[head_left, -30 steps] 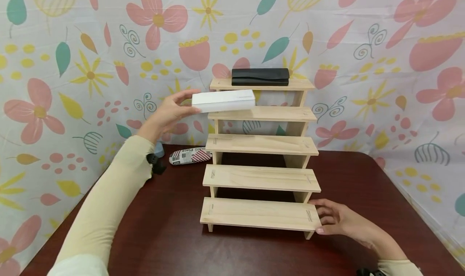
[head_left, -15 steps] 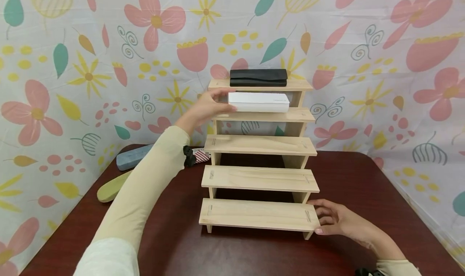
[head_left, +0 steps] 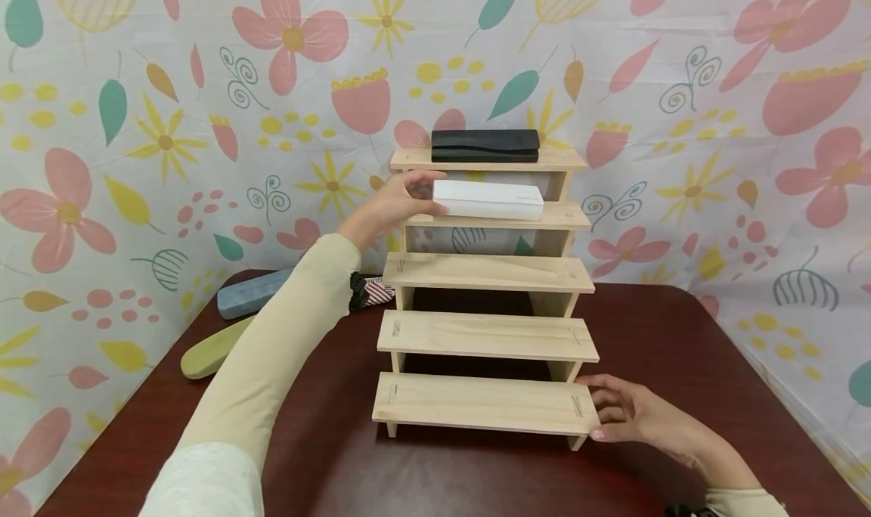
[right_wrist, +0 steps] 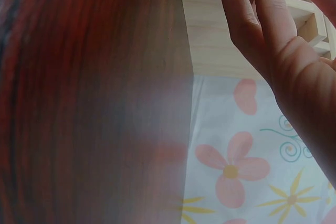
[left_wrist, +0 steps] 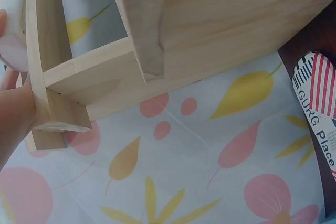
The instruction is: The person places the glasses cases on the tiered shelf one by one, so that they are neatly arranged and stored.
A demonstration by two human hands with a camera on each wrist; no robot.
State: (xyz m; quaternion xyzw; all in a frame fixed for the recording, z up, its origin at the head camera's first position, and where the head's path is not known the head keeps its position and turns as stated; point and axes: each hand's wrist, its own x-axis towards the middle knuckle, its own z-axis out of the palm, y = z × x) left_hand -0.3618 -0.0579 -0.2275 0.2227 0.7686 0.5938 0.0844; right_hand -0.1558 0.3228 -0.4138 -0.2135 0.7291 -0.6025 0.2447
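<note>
In the head view my left hand [head_left: 391,205] pinches the left end of a white glasses case [head_left: 486,201], thumb in front and fingers behind. The case lies along the second-highest step of a light wooden step rack [head_left: 483,270], its front side overlapping the step's front edge. Only the rounded end of the white case [left_wrist: 13,51] shows in the left wrist view, beside the rack's side. My right hand [head_left: 629,413] grips the right end of the lowest step. On the top step sits a black glasses case [head_left: 485,146].
On the dark red table [head_left: 327,441], left of the rack, lie a blue case [head_left: 252,293], a yellow-green case [head_left: 211,351] and a striped, lettered case [left_wrist: 317,103]. My left sleeve partly covers these. A flowered cloth [head_left: 680,71] hangs close behind the rack.
My left hand has carried the white case rightward over the second-highest step, then slightly down and forward. The right hand has stayed at the lowest step.
</note>
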